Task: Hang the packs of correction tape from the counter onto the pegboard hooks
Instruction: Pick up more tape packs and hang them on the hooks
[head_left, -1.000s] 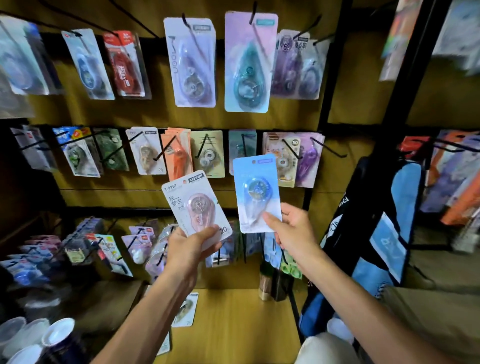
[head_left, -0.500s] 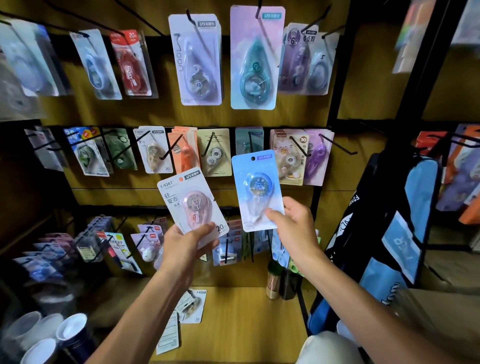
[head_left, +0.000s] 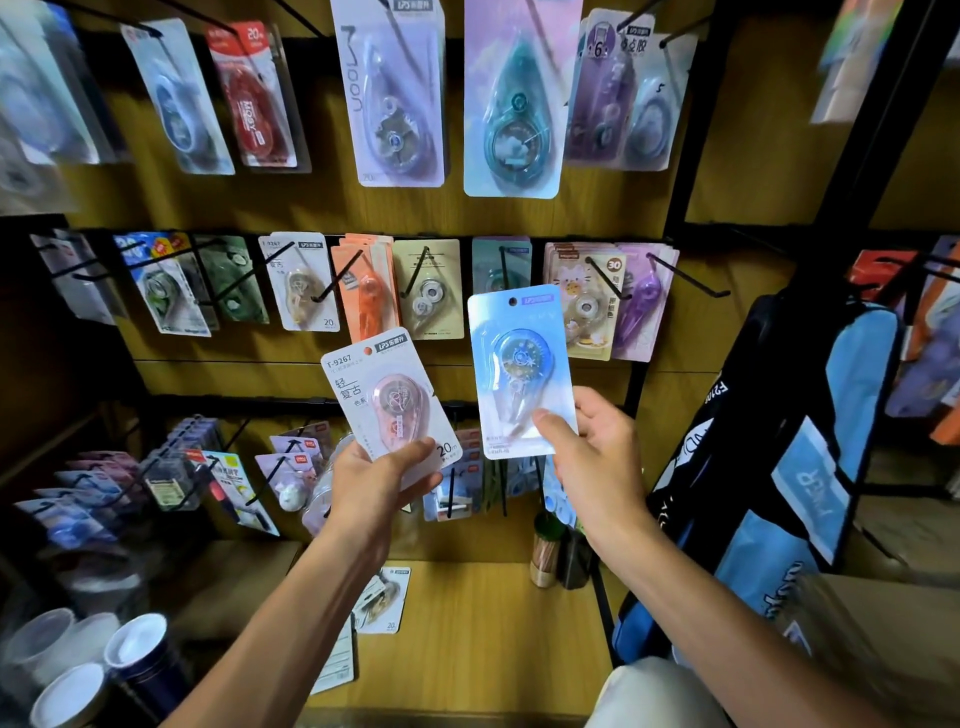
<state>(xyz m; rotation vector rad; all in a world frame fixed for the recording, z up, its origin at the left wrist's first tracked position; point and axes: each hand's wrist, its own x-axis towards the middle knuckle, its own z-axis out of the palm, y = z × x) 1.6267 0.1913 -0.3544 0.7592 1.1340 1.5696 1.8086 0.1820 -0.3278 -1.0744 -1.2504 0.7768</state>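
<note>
My left hand (head_left: 376, 480) grips the lower edge of a white and pink correction tape pack (head_left: 387, 397), tilted left. My right hand (head_left: 597, 457) pinches the bottom corner of a blue correction tape pack (head_left: 519, 364), held upright just below the middle row of the pegboard (head_left: 311, 208). The blue pack's hang hole sits under a hook (head_left: 503, 265) that carries a teal pack. Two more packs (head_left: 382, 603) lie on the wooden counter (head_left: 483, 623) below my left forearm.
Black hooks stick out from three rows of hanging packs. Dark cups with white lids (head_left: 140, 660) stand at the lower left. A blue and black bag (head_left: 789, 467) hangs at the right. Small cylinders (head_left: 545, 551) stand at the counter's back.
Both hands have risen a little with their packs toward the middle row. The view has shifted slightly downward and closer to the board.
</note>
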